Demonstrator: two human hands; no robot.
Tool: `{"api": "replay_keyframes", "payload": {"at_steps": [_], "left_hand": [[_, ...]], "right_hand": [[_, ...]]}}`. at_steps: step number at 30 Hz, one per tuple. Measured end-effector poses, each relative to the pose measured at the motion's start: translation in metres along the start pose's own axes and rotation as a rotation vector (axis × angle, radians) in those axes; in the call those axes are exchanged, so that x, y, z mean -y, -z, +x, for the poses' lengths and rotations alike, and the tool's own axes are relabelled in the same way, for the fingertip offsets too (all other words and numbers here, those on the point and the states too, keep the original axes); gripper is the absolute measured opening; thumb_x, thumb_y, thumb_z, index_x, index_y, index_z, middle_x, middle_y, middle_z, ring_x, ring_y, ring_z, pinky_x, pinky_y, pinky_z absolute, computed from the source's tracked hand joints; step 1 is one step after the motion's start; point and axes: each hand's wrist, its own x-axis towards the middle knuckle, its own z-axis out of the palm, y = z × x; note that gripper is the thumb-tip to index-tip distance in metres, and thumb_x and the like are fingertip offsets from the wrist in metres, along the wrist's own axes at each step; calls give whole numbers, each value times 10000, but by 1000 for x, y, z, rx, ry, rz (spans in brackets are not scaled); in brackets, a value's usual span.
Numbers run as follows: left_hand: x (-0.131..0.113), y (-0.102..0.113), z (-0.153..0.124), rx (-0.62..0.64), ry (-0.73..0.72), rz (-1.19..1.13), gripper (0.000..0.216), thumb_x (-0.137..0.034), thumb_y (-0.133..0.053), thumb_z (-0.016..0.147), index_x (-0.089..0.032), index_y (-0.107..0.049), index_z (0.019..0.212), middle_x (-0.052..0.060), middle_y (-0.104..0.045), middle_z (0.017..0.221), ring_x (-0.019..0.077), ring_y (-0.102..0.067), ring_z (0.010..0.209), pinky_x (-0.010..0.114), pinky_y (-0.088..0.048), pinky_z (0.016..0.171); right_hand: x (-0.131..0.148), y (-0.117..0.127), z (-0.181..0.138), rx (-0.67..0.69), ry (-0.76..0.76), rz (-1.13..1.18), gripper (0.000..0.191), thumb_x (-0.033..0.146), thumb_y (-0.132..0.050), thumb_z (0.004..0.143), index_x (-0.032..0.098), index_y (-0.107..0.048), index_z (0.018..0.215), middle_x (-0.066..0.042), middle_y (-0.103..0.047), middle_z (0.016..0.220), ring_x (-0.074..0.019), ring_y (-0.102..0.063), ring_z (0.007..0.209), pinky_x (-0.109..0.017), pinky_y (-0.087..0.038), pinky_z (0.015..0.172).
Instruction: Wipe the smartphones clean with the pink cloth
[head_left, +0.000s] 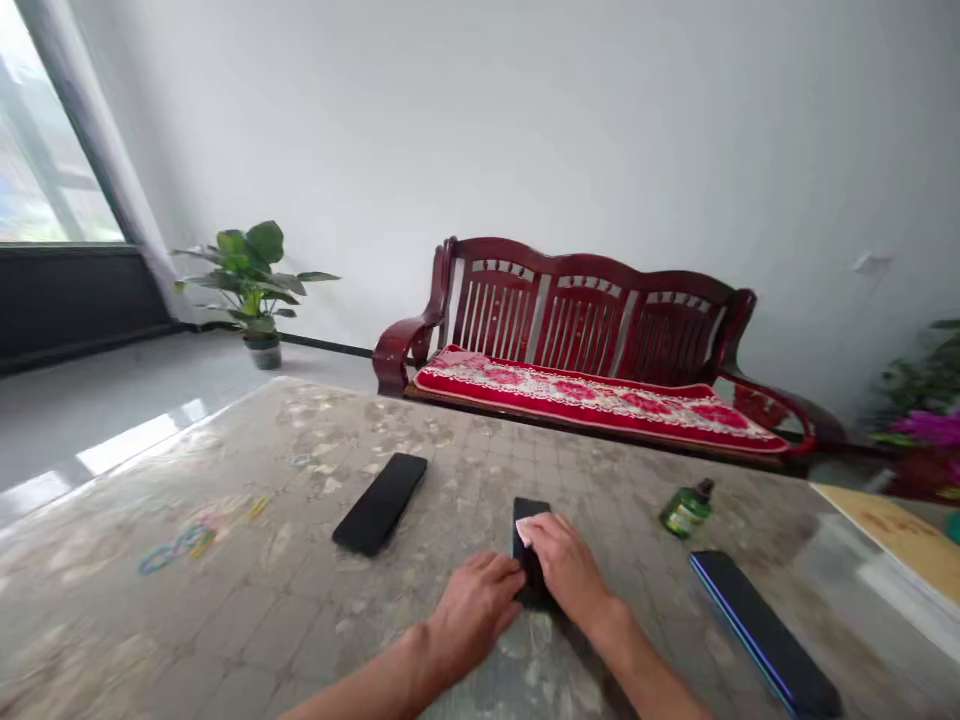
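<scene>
A black smartphone (532, 508) lies on the table in front of me, partly covered by both hands. My left hand (480, 605) grips its lower left edge, fingers bent over the side. My right hand (566, 565) is closed on a small white tissue (527, 528), pressed against the upper part of the screen. To the left, a second black smartphone (381, 503) lies flat, apart from my hands. Off to the right rests another dark phone (761, 630) with a blue-purple edge. Behind it is a small green bottle (686, 510) with a dark cap, tilted in view.
Several coloured bands (184, 540) lie on the left of the patterned table (247, 610). A stack of paper or board (900, 530) sits at the right edge. Beyond the table stand a red wooden bench (585, 300) and a potted plant (262, 350).
</scene>
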Motion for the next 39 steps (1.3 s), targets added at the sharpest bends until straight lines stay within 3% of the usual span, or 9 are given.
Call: {"api": "replay_keyframes", "payload": {"at_steps": [5,13,22,32,39], "left_hand": [[0,-1,0,0,13,13,193,-195,-649,884,-223,-632,1075,28,-666,1162,225,-610,1037,358,-477,959],[-3,2,0,-19,5,22,133,-201,-623,897,-220,-620,1028,18,-662,1113,213,-600,988,343,-481,907],[0,-1,-1,-61,-14,16,213,-177,-630,884,-213,-624,1093,38,-664,1116,224,-604,998,356,-479,913],[-2,0,0,-74,-19,35,178,-210,-609,923,-210,-637,1099,37,-676,1084,219,-616,979,343,-487,901],[-3,1,0,-58,4,51,180,-236,-651,915,-202,-648,1092,45,-672,1094,216,-615,984,327,-482,923]], "right_hand": [[0,1,13,-12,-42,4,324,61,-445,921,220,-703,1035,-48,-679,1019,-199,-579,969,-320,-479,880],[14,7,-18,9,-5,82,323,96,-415,956,236,-681,1072,-47,-666,1041,-194,-586,978,-319,-487,871],[4,-1,4,-44,-29,14,302,67,-449,915,229,-690,998,-46,-665,999,-197,-574,951,-316,-485,854],[11,6,-12,23,-16,9,282,92,-469,928,232,-686,1040,-41,-664,1010,-190,-575,964,-300,-470,863],[6,3,10,21,-56,-49,285,81,-462,926,221,-697,1004,-51,-667,992,-199,-566,955,-300,-458,863]]}}
